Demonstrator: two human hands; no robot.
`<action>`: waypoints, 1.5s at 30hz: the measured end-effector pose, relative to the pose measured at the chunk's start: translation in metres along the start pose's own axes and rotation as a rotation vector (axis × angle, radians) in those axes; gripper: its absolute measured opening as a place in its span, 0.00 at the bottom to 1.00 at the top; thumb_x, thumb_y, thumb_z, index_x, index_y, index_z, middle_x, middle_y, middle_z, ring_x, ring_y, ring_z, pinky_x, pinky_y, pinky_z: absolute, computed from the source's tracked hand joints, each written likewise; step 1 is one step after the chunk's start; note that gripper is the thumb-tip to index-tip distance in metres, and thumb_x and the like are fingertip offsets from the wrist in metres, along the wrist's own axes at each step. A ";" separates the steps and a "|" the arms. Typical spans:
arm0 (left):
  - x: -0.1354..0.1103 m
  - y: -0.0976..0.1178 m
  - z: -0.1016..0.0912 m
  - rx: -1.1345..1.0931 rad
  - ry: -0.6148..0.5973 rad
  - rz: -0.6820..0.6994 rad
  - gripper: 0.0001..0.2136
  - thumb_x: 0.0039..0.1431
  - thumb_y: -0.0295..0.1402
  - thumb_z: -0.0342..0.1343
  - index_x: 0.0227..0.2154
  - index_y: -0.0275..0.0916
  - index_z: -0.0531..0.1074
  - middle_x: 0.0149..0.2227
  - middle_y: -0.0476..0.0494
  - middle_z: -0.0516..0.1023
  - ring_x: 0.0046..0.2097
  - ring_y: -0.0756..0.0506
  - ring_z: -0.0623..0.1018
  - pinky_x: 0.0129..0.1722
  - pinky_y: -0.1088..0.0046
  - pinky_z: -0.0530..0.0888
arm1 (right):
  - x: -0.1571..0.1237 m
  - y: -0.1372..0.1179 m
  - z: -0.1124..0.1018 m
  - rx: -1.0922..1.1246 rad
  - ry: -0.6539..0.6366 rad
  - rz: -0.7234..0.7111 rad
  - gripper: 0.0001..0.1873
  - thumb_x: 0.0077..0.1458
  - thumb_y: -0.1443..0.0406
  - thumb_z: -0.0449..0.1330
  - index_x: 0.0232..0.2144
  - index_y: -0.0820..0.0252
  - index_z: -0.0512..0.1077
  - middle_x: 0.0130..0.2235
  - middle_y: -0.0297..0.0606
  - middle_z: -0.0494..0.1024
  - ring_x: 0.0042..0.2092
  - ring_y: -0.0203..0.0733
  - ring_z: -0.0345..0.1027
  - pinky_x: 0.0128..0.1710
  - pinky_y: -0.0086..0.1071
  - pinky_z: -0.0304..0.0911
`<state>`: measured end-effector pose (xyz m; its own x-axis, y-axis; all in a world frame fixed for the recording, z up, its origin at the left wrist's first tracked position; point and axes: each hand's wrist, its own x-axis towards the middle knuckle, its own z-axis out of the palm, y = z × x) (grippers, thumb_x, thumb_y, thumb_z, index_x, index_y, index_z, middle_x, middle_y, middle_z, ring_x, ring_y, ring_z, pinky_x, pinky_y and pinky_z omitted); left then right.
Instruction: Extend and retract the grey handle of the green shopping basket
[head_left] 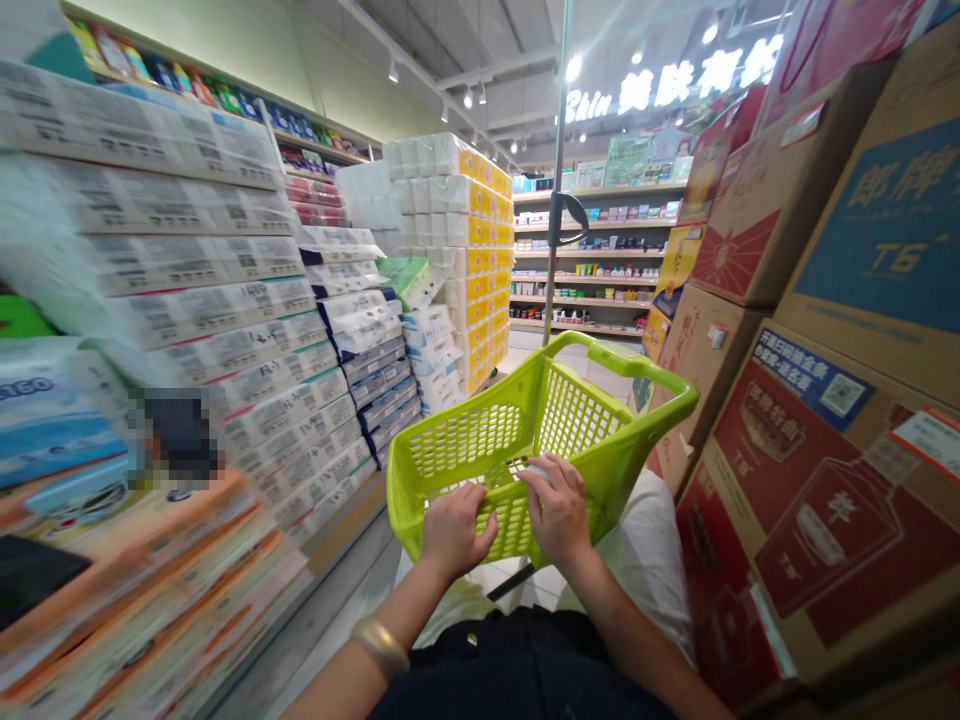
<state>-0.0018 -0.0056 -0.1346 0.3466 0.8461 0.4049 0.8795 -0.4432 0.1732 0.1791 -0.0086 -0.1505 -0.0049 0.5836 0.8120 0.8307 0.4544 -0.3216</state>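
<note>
A lime-green plastic shopping basket point(480, 430) with lattice walls sits straight ahead of me at waist height. My left hand point(455, 527) grips its near rim, fingers curled over the edge. My right hand point(559, 510) holds the same rim just to the right, fingers bent over a pale handle piece. A gold bangle point(381, 645) circles my left wrist. The basket's inside looks bare as far as I can see.
Stacked packs of tissue and toilet paper point(225, 330) line the left side. Large red and brown cardboard cartons point(817, 440) are piled on the right. A yellow-and-white paper stack point(465, 250) and product shelves point(600, 270) stand ahead. A narrow tiled aisle point(517, 360) runs between.
</note>
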 end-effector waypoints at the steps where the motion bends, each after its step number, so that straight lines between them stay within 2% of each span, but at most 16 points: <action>1: 0.002 -0.003 0.000 -0.005 -0.005 -0.001 0.09 0.56 0.37 0.51 0.38 0.41 0.70 0.38 0.44 0.77 0.42 0.43 0.75 0.41 0.68 0.69 | 0.000 -0.001 0.001 0.009 -0.017 -0.011 0.17 0.58 0.73 0.52 0.42 0.52 0.76 0.48 0.37 0.76 0.58 0.46 0.59 0.59 0.43 0.51; 4: 0.011 -0.013 0.000 -0.018 -0.016 -0.005 0.10 0.57 0.37 0.51 0.39 0.42 0.71 0.39 0.45 0.78 0.42 0.43 0.75 0.41 0.69 0.69 | 0.005 0.009 0.000 -0.005 -0.001 0.001 0.16 0.58 0.72 0.52 0.42 0.52 0.76 0.49 0.37 0.75 0.58 0.46 0.59 0.59 0.43 0.52; 7: 0.018 -0.020 0.000 -0.017 -0.016 -0.006 0.10 0.57 0.37 0.50 0.40 0.42 0.71 0.39 0.45 0.78 0.42 0.43 0.75 0.41 0.68 0.69 | 0.013 0.026 -0.007 -0.057 0.092 0.049 0.16 0.59 0.71 0.51 0.41 0.53 0.76 0.50 0.39 0.74 0.59 0.47 0.57 0.58 0.46 0.52; 11: 0.023 -0.017 0.000 0.045 -0.017 -0.034 0.10 0.57 0.37 0.50 0.39 0.41 0.71 0.37 0.43 0.77 0.41 0.42 0.75 0.41 0.66 0.67 | 0.019 0.030 -0.010 -0.091 0.178 0.111 0.15 0.59 0.71 0.51 0.40 0.55 0.77 0.50 0.41 0.73 0.59 0.49 0.56 0.58 0.46 0.51; 15: 0.024 0.001 0.000 0.139 -0.014 -0.078 0.10 0.56 0.36 0.50 0.38 0.38 0.71 0.36 0.40 0.75 0.42 0.39 0.73 0.45 0.60 0.66 | 0.013 0.010 0.000 -0.058 0.052 0.071 0.15 0.57 0.73 0.53 0.40 0.54 0.76 0.47 0.39 0.75 0.57 0.48 0.58 0.59 0.45 0.51; 18: 0.022 0.014 0.005 0.062 0.010 0.011 0.18 0.54 0.33 0.52 0.48 0.38 0.68 0.44 0.38 0.74 0.48 0.38 0.71 0.52 0.59 0.63 | 0.008 -0.003 0.008 -0.024 -0.038 0.007 0.16 0.56 0.74 0.53 0.41 0.52 0.76 0.48 0.37 0.76 0.56 0.47 0.60 0.58 0.42 0.51; 21: 0.020 0.020 0.011 -0.029 0.001 0.053 0.23 0.52 0.32 0.53 0.53 0.38 0.64 0.49 0.37 0.72 0.52 0.39 0.70 0.54 0.59 0.62 | 0.007 -0.002 0.006 -0.016 -0.048 -0.002 0.15 0.57 0.73 0.53 0.40 0.52 0.76 0.48 0.36 0.76 0.56 0.46 0.61 0.58 0.41 0.52; 24: 0.017 0.019 0.016 -0.068 0.002 0.066 0.24 0.51 0.31 0.53 0.53 0.37 0.63 0.49 0.37 0.71 0.52 0.39 0.69 0.55 0.59 0.61 | 0.012 0.014 -0.005 -0.053 0.020 0.058 0.15 0.57 0.72 0.53 0.39 0.53 0.77 0.48 0.37 0.75 0.56 0.46 0.60 0.58 0.42 0.51; 27: 0.014 0.017 0.018 -0.079 0.003 0.078 0.25 0.51 0.31 0.53 0.53 0.38 0.62 0.49 0.38 0.71 0.51 0.39 0.69 0.54 0.59 0.62 | 0.019 0.033 -0.019 -0.117 0.144 0.128 0.14 0.57 0.72 0.53 0.39 0.55 0.77 0.49 0.40 0.75 0.58 0.48 0.58 0.59 0.43 0.51; 30: 0.013 0.018 0.019 -0.086 0.014 0.070 0.24 0.50 0.31 0.53 0.53 0.38 0.62 0.48 0.39 0.71 0.50 0.38 0.69 0.54 0.59 0.61 | 0.023 0.039 -0.023 -0.161 0.228 0.158 0.14 0.58 0.71 0.53 0.38 0.57 0.78 0.49 0.42 0.74 0.58 0.49 0.57 0.58 0.44 0.52; 32: 0.013 0.018 0.019 -0.086 0.017 0.067 0.24 0.50 0.31 0.53 0.53 0.38 0.61 0.48 0.39 0.71 0.50 0.38 0.69 0.54 0.59 0.61 | 0.020 0.030 -0.018 -0.147 0.206 0.148 0.14 0.58 0.71 0.53 0.38 0.57 0.77 0.48 0.41 0.75 0.57 0.49 0.58 0.58 0.44 0.52; 36: 0.013 0.018 0.020 -0.079 0.020 0.069 0.24 0.49 0.31 0.53 0.52 0.39 0.61 0.47 0.39 0.71 0.50 0.38 0.69 0.54 0.59 0.61 | 0.009 0.003 -0.001 -0.053 0.018 0.030 0.14 0.57 0.71 0.54 0.39 0.52 0.77 0.47 0.37 0.76 0.56 0.46 0.60 0.58 0.42 0.51; 38: 0.013 0.017 0.020 -0.079 0.019 0.073 0.24 0.50 0.31 0.53 0.52 0.39 0.61 0.48 0.39 0.71 0.50 0.38 0.68 0.54 0.58 0.61 | 0.007 -0.001 0.002 -0.030 -0.023 -0.002 0.15 0.57 0.72 0.54 0.40 0.51 0.77 0.47 0.36 0.76 0.56 0.45 0.61 0.58 0.40 0.51; 45: 0.012 0.018 0.021 -0.097 0.033 0.075 0.24 0.50 0.31 0.52 0.53 0.38 0.61 0.48 0.38 0.71 0.50 0.38 0.68 0.54 0.57 0.61 | 0.019 0.034 -0.020 -0.141 0.202 0.103 0.14 0.59 0.71 0.53 0.39 0.57 0.77 0.48 0.42 0.75 0.58 0.49 0.58 0.58 0.44 0.51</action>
<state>0.0246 0.0028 -0.1457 0.3981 0.8000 0.4488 0.8153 -0.5329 0.2265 0.2178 0.0049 -0.1360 0.1829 0.4691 0.8640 0.8904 0.2935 -0.3478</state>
